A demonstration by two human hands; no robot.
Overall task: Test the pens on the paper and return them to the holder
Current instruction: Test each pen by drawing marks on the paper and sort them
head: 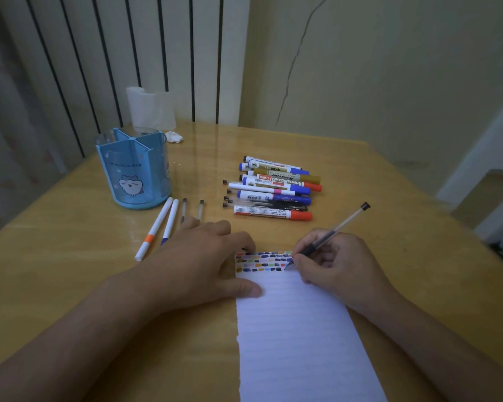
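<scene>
My right hand (337,265) grips a pen (334,230), tip on the paper (296,329); my left hand (204,265) presses its nine-o'clock edge.

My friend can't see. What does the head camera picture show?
The right hand marks the lined paper with a clear pen while the left hand holds the sheet flat. Behind them on the table lie a pile of markers and a blue holder.

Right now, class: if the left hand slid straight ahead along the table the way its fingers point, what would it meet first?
Most likely the pile of markers. The left hand lies flat on the paper, its fingers aimed up and right. Only bare table shows between, though depth is hard to judge.
</scene>
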